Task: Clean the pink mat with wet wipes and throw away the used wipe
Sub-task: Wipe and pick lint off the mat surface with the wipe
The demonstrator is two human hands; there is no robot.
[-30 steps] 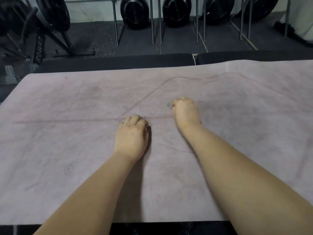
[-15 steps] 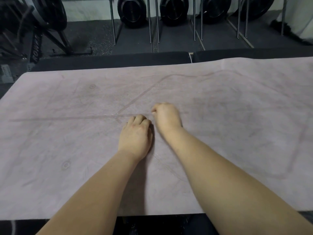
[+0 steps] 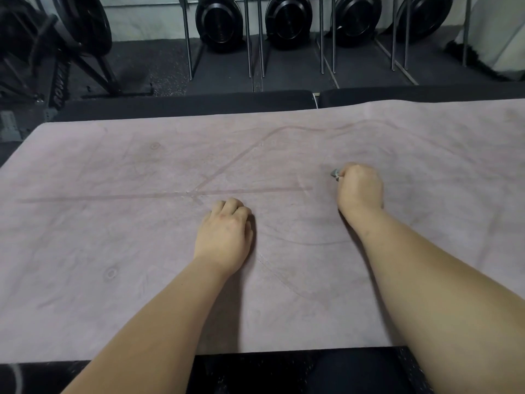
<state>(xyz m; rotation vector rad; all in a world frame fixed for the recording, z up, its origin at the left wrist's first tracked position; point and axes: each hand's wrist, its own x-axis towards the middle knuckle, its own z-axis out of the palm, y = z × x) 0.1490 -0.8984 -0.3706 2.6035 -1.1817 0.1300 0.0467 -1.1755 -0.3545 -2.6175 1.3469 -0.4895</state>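
The pink mat [image 3: 113,237] lies flat across most of the view, marked with faint lines, curves and darker smudges. My right hand [image 3: 359,189] is pressed on the mat right of centre, fingers closed around a wet wipe [image 3: 335,174]; only a small grey corner of the wipe sticks out at the fingertips. My left hand [image 3: 224,234] rests on the mat near the centre, fingers curled under and holding nothing that I can see.
Black padding [image 3: 184,105] borders the mat's far edge. Beyond it stand metal rack poles [image 3: 248,38] and black round fan housings [image 3: 220,21] on the dark floor. A black exercise machine [image 3: 59,52] sits far left, a white object [image 3: 500,32] far right.
My right hand slid left toward my left hand, then swept back out to the right and slightly farther away, wipe still in it. My left hand stayed planted.
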